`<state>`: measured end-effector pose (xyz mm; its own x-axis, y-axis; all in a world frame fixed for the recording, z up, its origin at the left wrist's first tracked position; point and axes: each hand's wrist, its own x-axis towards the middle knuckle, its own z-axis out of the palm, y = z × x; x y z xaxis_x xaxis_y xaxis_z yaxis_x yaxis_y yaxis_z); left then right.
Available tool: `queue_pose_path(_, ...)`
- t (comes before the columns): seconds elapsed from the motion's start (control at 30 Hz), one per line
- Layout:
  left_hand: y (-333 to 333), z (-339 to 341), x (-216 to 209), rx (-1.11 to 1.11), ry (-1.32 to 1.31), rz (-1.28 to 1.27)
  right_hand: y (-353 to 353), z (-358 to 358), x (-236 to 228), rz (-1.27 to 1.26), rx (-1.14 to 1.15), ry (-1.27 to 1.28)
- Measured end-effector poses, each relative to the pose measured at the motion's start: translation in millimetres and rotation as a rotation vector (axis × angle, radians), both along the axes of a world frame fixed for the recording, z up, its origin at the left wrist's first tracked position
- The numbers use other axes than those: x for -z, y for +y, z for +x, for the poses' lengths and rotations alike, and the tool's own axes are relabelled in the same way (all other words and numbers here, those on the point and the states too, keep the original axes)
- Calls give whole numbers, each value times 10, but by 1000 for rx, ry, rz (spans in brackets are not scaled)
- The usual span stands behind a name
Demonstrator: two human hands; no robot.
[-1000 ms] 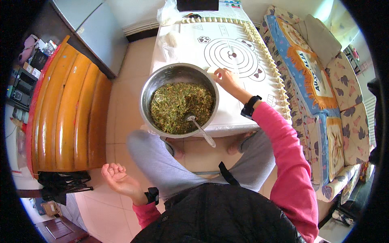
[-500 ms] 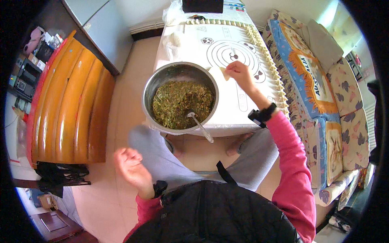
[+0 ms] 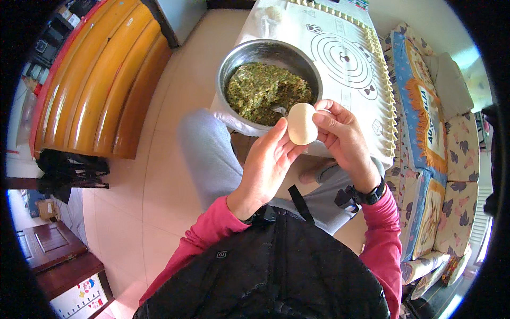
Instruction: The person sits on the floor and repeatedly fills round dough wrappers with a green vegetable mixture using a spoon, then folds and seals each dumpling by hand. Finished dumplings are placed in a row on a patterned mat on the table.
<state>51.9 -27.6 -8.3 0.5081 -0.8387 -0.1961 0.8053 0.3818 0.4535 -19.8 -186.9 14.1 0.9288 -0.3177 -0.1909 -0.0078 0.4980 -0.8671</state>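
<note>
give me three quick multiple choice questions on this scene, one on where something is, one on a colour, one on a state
1. Where is the dough round?
A. between both hands
B. on the floor
C. in the bowl

2. What colour are the sleeves?
A. pink
B. green
C. white

3. What state is the metal bowl in?
A. empty
B. holding chopped green filling
C. upside down

Key: 1 A, the left hand and right hand both touch it above the lap. 2 A, both forearms are pink. 3 B, the filling lies in the upright bowl.

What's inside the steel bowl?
The bowl holds chopped green filling, with a spoon partly showing. The wrapper and both hands cover its near rim and the spoon handle.
</note>
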Motion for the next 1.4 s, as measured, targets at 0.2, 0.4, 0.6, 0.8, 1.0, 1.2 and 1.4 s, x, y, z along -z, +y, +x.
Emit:
queue_pose_path(0.2, 48, 9, 142, -161, 68, -16, 180, -35, 197, -178, 104, 130)
queue_pose_path(0.4, 72, -71, 332, -152, 241, -10, 331, -155, 264, -330, 105, 256)
queue_pose_path(0.6, 393, 201, 441, -345, 131, 90, -159, -63, 537, -1506, 10, 171)
queue_pose_path(0.8, 569, 378, 470, -400, 40, 214, -127, 66, 801, -1714, -204, -251)
queue_pose_path(1.0, 576, 462, 460, -402, 61, 136, -127, 271, 764, -1226, 395, 29)
queue_pose_path(1.2, 635, 491, 462, -396, -34, 168, -39, 444, 848, -1065, 356, 74)
queue_pose_path(1.4, 685, 550, 501, -386, -72, 281, 19, 462, 802, -973, 301, 53)
